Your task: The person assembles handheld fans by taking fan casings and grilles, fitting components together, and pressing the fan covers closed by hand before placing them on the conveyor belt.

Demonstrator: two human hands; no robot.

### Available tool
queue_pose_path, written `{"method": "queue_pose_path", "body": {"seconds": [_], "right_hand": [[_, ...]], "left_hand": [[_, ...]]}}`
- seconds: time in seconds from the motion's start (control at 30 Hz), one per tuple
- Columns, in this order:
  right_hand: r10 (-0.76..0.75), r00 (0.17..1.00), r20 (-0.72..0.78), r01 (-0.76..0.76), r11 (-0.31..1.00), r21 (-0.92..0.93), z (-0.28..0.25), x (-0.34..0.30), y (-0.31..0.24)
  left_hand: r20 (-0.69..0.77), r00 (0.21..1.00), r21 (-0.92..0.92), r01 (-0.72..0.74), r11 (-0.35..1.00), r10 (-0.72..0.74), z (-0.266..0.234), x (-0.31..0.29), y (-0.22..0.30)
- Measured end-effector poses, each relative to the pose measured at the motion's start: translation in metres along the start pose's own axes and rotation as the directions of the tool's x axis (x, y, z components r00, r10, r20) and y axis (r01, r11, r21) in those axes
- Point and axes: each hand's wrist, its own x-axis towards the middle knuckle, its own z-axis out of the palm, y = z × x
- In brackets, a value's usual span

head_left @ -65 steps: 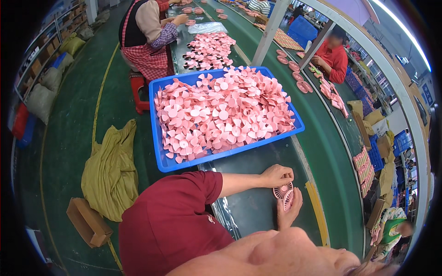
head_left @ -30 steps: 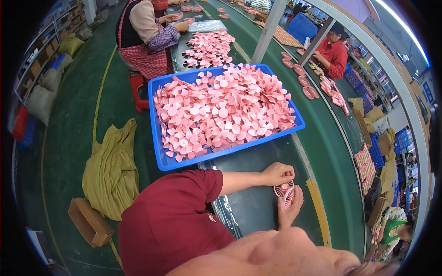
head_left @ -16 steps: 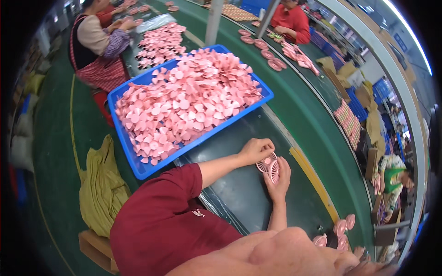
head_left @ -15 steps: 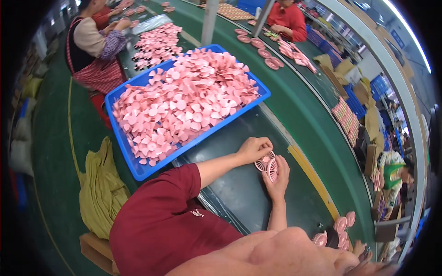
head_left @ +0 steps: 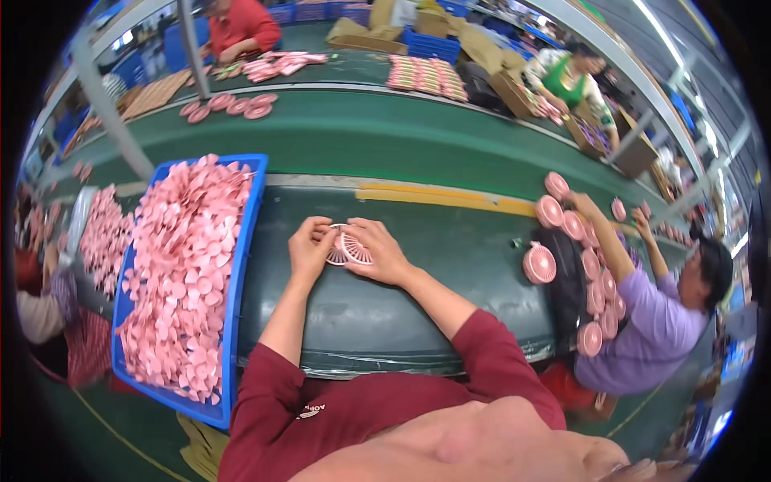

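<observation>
Fan covers [head_left: 356, 251], two overlapping pink rounds with thin ribs, apparently plastic, sit between the hands over the bench [head_left: 385, 321]. Left hand [head_left: 310, 251] pinches one edge; right hand [head_left: 384, 251] grips the other — uneven pressure could crack ribs. Curved blades [head_left: 181, 281] heap in the smooth blue tub [head_left: 241, 297]; a knock might spill some.

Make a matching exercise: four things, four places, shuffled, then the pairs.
Things
1. Pink slatted plastic grilles
2. Blue rectangular plastic tray
3. Long flat yellow strip
4. Person in purple top

Places
A. Left of the left hand
B. Along the dark flat work surface's far edge
C. In left hand and right hand
D. Nearest the picture's right edge

Pairs: 1-C, 2-A, 3-B, 4-D
</observation>
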Motion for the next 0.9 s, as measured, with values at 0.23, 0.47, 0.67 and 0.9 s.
{"method": "queue_pose_path", "body": {"seconds": [0.23,0.47,0.67,0.9], "right_hand": [[-0.004,0.991,-0.130,-0.003,0.999,-0.054,-0.007,0.005,-0.004],[0.139,0.968,-0.208,-0.197,0.936,-0.292,-0.017,-0.006,0.019],[0.133,0.975,-0.179,-0.187,0.926,-0.327,-0.011,-0.012,0.029],[0.116,0.978,-0.174,-0.174,0.913,-0.370,-0.007,-0.009,0.034]], "left_hand": [[0.047,0.999,0.054,-0.025,0.998,0.023,-0.009,0.002,0.005],[0.050,0.998,0.037,-0.040,0.998,0.039,-0.011,-0.004,-0.005],[0.088,0.984,0.355,-0.177,0.918,0.156,-0.007,-0.011,0.022],[0.135,0.957,0.560,-0.287,0.777,0.256,-0.012,-0.003,0.006]]}}
